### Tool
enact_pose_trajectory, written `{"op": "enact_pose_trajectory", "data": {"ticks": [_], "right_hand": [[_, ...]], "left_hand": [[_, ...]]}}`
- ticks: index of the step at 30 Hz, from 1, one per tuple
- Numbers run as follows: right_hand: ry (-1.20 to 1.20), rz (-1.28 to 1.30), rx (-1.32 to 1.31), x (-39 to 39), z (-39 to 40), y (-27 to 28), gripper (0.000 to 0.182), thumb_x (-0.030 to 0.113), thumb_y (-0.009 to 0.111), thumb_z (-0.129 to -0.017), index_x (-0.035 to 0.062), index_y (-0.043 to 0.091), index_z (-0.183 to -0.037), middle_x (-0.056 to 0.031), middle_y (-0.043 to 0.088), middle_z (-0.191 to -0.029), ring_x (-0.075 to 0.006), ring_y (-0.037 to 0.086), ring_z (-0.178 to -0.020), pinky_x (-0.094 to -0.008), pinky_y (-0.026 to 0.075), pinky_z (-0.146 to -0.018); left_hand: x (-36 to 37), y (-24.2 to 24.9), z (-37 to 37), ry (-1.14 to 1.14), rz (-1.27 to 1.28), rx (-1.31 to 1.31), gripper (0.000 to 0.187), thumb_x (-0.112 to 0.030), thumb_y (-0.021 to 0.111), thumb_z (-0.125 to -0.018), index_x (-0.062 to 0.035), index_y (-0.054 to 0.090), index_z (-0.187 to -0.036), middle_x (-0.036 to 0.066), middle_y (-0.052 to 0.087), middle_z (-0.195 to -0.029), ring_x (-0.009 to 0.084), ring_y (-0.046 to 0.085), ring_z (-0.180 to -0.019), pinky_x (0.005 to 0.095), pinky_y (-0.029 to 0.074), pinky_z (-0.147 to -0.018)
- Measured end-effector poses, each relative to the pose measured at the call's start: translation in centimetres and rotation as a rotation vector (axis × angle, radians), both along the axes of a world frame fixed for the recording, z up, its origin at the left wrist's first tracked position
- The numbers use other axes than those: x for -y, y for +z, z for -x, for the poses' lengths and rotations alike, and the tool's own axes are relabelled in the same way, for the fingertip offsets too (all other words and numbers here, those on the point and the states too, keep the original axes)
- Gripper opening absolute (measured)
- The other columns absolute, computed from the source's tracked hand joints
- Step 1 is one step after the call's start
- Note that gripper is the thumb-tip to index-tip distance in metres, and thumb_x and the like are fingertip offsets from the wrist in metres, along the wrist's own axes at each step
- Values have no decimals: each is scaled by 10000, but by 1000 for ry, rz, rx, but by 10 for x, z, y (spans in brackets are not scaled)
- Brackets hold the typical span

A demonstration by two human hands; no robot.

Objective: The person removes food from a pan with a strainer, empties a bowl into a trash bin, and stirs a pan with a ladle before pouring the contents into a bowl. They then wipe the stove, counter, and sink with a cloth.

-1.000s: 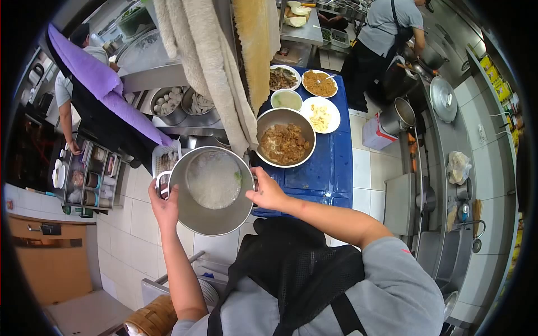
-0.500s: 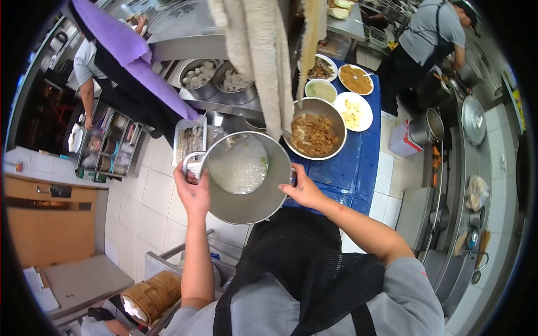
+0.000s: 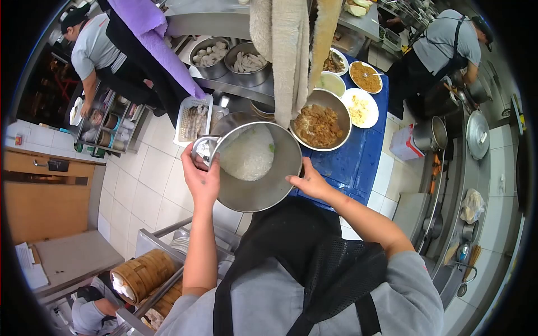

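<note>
A large metal pot (image 3: 273, 193) is held up in front of my body, tilted toward its far left side. Whitish, glistening contents (image 3: 246, 154) with a green fleck have gathered in that part of it. My left hand (image 3: 203, 178) is wrapped round the loop handle on the left. On the opposite side, my right hand (image 3: 311, 180) grips the pot at its right handle, thumb near the rim. Just beyond the pot stands a metal bowl (image 3: 346, 124) of brown, minced-looking food. A white basket (image 3: 180, 134) of pale pieces lies past my left hand.
On the blue table (image 3: 356, 168) are white plates of food, one a plate (image 3: 372, 119) with yellow pieces. Cloths (image 3: 286, 61) hang ahead. Two metal pots (image 3: 246, 78) stand on a shelf. Co-workers (image 3: 106, 50) are at left and right. Bamboo steamers (image 3: 148, 271) sit lower left.
The pot, still in both hands, has shifted slightly right and away from me in view. My head view has turned a little, and the co-worker at left shows more fully.
</note>
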State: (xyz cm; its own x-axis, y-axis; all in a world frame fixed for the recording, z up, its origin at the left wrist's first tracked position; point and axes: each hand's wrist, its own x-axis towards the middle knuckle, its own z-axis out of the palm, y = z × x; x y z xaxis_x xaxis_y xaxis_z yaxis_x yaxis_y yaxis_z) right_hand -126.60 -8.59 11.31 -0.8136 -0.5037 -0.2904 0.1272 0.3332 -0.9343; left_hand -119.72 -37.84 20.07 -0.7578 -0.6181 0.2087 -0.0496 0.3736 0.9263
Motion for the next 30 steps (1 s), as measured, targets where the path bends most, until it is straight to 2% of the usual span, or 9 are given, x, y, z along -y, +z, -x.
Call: {"op": "enact_pose_trajectory", "data": {"ticks": [3,5,6,9,14,16,19,25,30], "right_hand": [[30,-50,14,8,6,19,886,387,764,-860,-79,286,-1442,-269,596,-1237,-302,634,-1115,-378,507,-959],[102,-132,26,12,10,32,991,460,784,-847,-82,247,-1479,-267,600,-1220,-276,644,-1079,-362,528,-908],[102,55,35,13,9,29,1060,487,795,-837,-73,204,-1516,-274,597,-1222,-270,659,-1038,-358,535,-886],[201,20,30,-4,10,37,1068,477,799,-837,-59,187,-1528,-287,593,-1234,-270,679,-985,-356,542,-863],[129,-164,60,-45,1,19,861,400,785,-860,-27,369,-1481,-224,637,-1231,-258,693,-973,-358,550,-862],[101,-211,88,-65,-6,-4,661,374,766,-870,-8,545,-1362,-166,686,-1157,-252,691,-995,-359,546,-879],[42,-326,89,-84,-24,-15,557,380,752,-874,4,630,-1266,-144,715,-1091,-260,688,-1018,-366,536,-904],[29,-465,137,-113,-55,-31,515,371,727,-882,17,647,-1248,-147,722,-1098,-304,686,-1038,-388,528,-918],[17,-559,190,-140,-70,-59,529,383,744,-866,8,654,-1228,-164,720,-1116,-305,687,-1048,-386,530,-922]], "left_hand": [[21,-7,12,-19,-28,-4,532,-78,754,-862,31,453,-1287,-14,462,-931,52,427,-757,196,391,-655],[42,-14,23,-43,-53,95,556,-59,746,-854,29,449,-1316,38,570,-1000,60,515,-824,201,437,-686],[47,-16,30,-80,-124,30,540,-57,746,-855,26,455,-1302,25,560,-965,54,496,-786,191,423,-667],[72,-24,45,-93,3,93,532,-90,747,-844,26,460,-1276,9,558,-907,64,507,-749,226,435,-643],[90,-28,70,-76,-25,173,545,-129,759,-832,34,472,-1265,15,574,-874,80,528,-733,247,447,-625],[96,-30,79,-70,-51,182,549,-144,765,-827,38,480,-1259,17,572,-858,86,529,-718,252,449,-619],[108,-32,93,-53,76,297,593,-183,783,-811,53,485,-1266,42,597,-864,114,551,-705,274,471,-628],[155,-71,119,-114,60,317,641,-269,787,-797,80,532,-1271,160,679,-1022,202,643,-890,339,511,-828],[147,-59,125,-125,27,370,556,-238,782,-812,68,570,-1224,143,696,-1034,203,651,-900,336,512,-833]]}}
